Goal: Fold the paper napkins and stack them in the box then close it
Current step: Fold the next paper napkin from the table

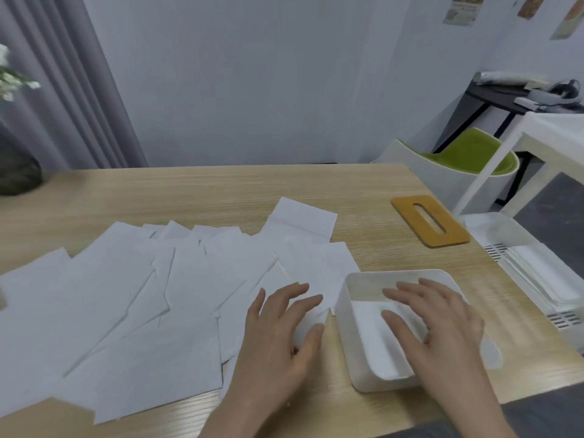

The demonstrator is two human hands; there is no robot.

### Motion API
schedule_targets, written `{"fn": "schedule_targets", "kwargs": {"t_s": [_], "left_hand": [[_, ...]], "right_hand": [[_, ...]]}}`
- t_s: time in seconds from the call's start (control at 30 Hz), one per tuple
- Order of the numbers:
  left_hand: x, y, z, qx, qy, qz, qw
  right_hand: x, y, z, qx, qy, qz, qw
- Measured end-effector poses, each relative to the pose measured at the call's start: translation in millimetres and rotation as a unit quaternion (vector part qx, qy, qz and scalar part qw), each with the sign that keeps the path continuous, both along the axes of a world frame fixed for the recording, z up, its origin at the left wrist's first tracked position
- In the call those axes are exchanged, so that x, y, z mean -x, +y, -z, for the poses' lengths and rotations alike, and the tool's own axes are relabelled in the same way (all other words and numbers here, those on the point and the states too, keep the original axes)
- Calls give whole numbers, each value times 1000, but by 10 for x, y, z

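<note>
Right hand (442, 324): reaching into the white box (347, 311), fingers spread and nearly straight, pressing flat on a folded napkin (373, 336) inside; it grips nothing.
Left hand (281, 330): just left of the box, fingers loosely bent round a small folded napkin (311, 317); the hold is partly hidden.
Loose napkins (126, 311): overlapping across the wooden table (189, 191), some cut off at the left edge.
Lid (429, 221): orange-brown, slotted, lying apart beyond the box.
White tray (493, 226): at right, contents blurred.
</note>
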State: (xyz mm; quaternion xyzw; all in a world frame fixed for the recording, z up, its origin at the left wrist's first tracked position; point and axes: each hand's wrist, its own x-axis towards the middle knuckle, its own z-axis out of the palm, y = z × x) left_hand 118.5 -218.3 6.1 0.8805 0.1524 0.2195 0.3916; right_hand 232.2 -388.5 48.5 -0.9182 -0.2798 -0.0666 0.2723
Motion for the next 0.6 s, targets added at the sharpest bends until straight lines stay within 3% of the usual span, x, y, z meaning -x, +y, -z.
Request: {"fn": "schedule_targets", "kwargs": {"t_s": [0.23, 0.6], "left_hand": [[349, 417, 89, -14, 22, -59, 998], [853, 1038, 206, -31, 64, -147, 987]], "right_hand": [[217, 545, 15, -55, 17, -96, 994], [413, 1100, 261, -5, 50, -173, 984]]}}
